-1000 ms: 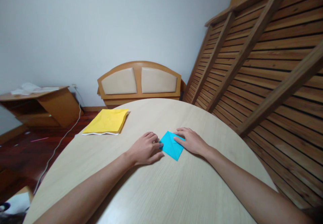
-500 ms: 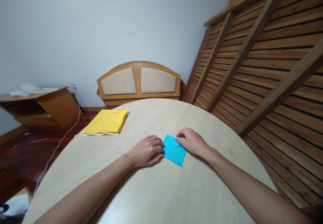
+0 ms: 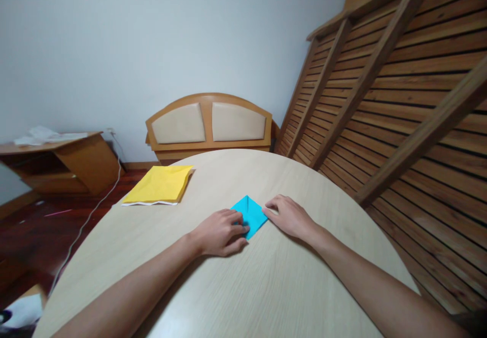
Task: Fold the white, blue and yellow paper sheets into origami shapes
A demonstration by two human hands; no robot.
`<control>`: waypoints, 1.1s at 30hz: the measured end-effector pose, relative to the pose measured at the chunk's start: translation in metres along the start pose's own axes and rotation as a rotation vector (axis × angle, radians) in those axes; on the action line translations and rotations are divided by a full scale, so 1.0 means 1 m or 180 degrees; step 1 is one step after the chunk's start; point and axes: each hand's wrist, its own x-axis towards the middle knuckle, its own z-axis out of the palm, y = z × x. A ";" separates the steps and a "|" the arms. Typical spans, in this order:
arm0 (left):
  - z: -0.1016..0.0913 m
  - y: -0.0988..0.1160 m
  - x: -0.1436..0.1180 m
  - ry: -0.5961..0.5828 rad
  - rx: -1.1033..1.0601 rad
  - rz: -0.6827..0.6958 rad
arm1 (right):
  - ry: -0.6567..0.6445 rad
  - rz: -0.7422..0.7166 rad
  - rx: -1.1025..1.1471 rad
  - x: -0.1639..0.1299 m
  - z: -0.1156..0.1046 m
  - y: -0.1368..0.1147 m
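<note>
Head view: blue folded paper (image 3: 249,212) had turned and shifted slightly left on the round table (image 3: 266,287) since a second earlier, left hand (image 3: 220,232) pressing its near-left corner, right hand (image 3: 291,217) flat at its right edge, neither gripping.

Folded paper (image 3: 248,214) flat on the table (image 3: 243,287), between left hand (image 3: 219,232) and right hand (image 3: 289,217), touching both. Far left near the table's edge, an envelope (image 3: 160,185). Beyond the table, a headboard (image 3: 209,123); far left, a desk (image 3: 57,160); right, a slatted frame (image 3: 399,84).
</note>
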 end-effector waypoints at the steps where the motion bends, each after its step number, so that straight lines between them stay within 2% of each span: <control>1: 0.000 0.000 0.000 -0.0029 -0.0015 -0.0022 | -0.0007 -0.0006 0.0022 -0.001 0.000 -0.001; 26: -0.003 0.002 -0.001 -0.0147 -0.0152 0.0001 | 0.0100 -0.0005 0.0432 0.002 0.013 0.002; 33: -0.002 0.002 -0.001 -0.0133 -0.0147 -0.0010 | 0.0078 0.0259 0.0276 0.003 0.014 0.002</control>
